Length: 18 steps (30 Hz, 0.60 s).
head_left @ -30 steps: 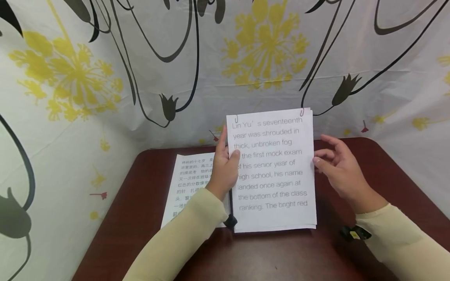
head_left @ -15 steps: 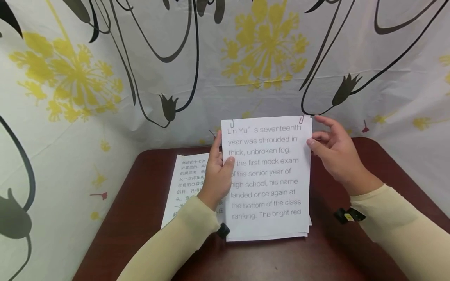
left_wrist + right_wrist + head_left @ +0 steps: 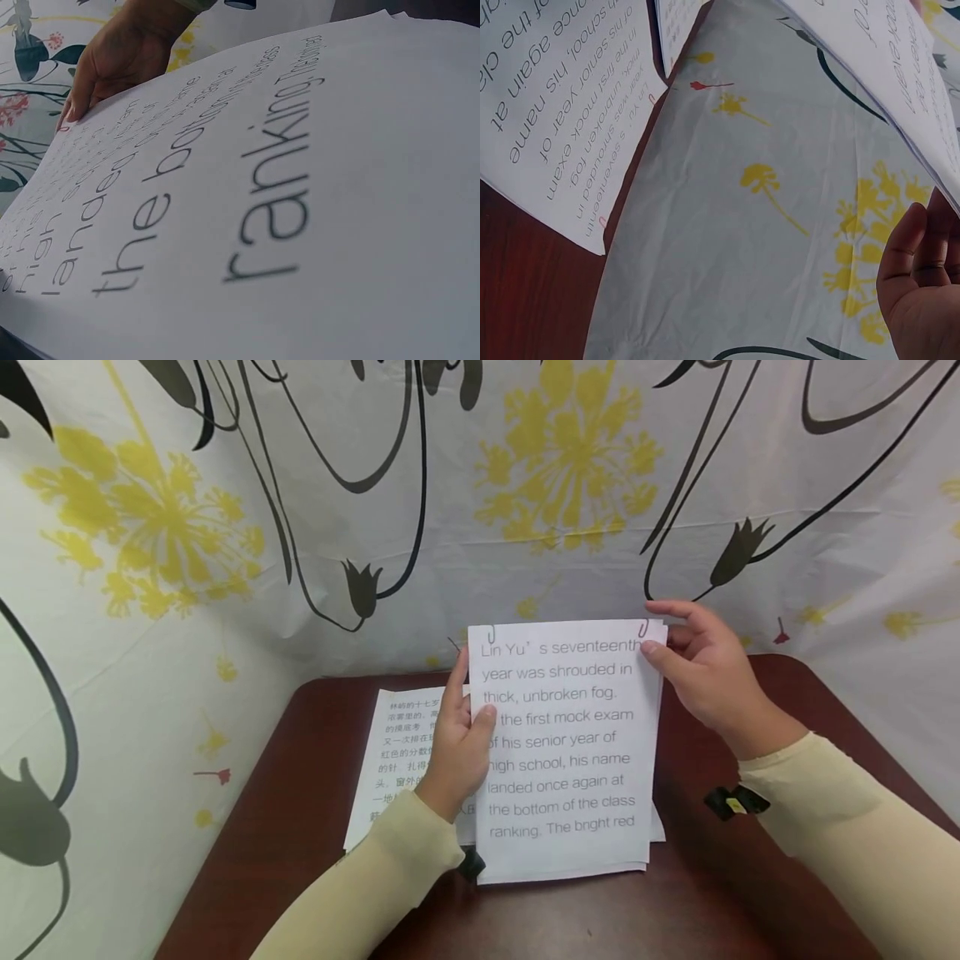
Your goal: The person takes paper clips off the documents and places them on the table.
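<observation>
A clipped stack of printed paper (image 3: 562,852) with large English text is held up at a tilt in the head view. My left hand (image 3: 459,743) grips its left edge, thumb on the front and fingers behind. At the top right corner my right hand (image 3: 716,681) pinches the sheets, its thumb right beside a red paper clip (image 3: 642,628). Another paper clip (image 3: 492,633) sits at the top left. In the left wrist view the stack fills most of the picture, with the right hand (image 3: 124,64) at its far edge.
Sheets with Chinese text (image 3: 397,752) lie on the dark red table (image 3: 262,827), partly behind the left hand. More English sheets (image 3: 562,150) with clips lie on the table in the right wrist view. A patterned cloth (image 3: 300,527) hangs behind the table.
The held stack has come down and slightly left with my left hand. My right hand, first at the right edge, has moved up and left to pinch the top right corner.
</observation>
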Tool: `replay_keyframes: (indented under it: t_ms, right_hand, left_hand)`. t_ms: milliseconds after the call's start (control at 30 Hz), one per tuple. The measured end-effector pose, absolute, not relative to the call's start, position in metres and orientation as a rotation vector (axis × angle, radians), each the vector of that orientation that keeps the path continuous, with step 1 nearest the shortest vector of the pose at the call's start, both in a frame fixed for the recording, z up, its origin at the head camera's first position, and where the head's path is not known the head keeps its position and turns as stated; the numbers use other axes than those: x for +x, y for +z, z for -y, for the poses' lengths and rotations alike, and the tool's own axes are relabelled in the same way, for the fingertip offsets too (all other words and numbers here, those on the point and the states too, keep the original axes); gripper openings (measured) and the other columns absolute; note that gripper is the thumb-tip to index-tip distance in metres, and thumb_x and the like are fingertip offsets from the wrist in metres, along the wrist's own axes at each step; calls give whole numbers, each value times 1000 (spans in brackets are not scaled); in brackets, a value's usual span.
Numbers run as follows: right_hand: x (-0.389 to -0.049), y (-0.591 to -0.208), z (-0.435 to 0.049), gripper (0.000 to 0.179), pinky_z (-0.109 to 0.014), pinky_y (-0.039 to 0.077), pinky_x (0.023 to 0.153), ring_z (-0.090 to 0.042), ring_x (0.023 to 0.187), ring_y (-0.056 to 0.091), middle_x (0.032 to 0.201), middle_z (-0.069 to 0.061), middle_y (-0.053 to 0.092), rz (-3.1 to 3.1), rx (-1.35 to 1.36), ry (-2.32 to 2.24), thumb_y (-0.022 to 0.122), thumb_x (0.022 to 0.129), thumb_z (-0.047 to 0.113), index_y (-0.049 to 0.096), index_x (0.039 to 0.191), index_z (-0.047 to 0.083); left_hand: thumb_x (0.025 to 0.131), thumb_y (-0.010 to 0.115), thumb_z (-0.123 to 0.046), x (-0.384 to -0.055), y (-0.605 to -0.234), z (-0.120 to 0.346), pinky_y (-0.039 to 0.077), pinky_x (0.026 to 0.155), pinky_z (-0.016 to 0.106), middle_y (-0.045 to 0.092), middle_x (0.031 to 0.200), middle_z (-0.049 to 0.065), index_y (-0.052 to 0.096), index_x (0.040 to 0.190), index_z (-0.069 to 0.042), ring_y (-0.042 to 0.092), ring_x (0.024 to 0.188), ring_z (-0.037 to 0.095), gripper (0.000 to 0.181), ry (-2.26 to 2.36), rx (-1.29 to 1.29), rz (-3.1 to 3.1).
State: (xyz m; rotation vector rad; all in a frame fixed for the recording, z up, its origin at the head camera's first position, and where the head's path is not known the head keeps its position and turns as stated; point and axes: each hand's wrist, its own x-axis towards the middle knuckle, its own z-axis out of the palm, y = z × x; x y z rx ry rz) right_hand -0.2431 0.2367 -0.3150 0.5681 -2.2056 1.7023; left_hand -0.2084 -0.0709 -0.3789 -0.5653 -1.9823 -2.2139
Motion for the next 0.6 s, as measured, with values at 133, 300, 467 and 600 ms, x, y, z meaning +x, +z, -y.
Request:
replay_keyframes:
  t_ms: [133, 300, 467, 600]
  right_hand:
    - [-243, -312, -236, 40, -21, 60, 68, -10, 81, 75, 105, 9, 77, 2237, 559, 1643, 64, 103, 2, 59, 141, 12]
    - [-244, -312, -233, 34, -21, 60, 67, -10, 82, 74, 107, 12, 77, 2265, 540, 1585, 66, 102, 5, 63, 136, 12]
    - [-243, -312, -231, 31, -20, 59, 66, -10, 82, 72, 106, 13, 76, 2268, 532, 1575, 68, 101, 4, 67, 131, 11]
    - [-244, -313, -231, 31, -20, 58, 64, -10, 80, 71, 104, 13, 77, 2254, 545, 1567, 68, 100, 1, 68, 130, 10]
  left_hand:
    - [110, 41, -1, -207, -380, 72, 66, 77, 45, 69, 136, 6, 13, 166, -52, 79, 96, 32, 81, -2205, -580, 1975]
    - [110, 41, -1, -205, -384, 73, 67, 76, 44, 68, 139, 3, 13, 165, -54, 79, 97, 31, 81, -2204, -577, 1981]
    - [110, 41, 0, -205, -388, 73, 66, 79, 43, 63, 147, 0, 12, 164, -56, 78, 101, 30, 83, -2188, -583, 1978]
    - [110, 41, 2, -204, -389, 72, 66, 79, 42, 60, 151, -3, 12, 165, -55, 78, 102, 30, 84, -2174, -588, 1977]
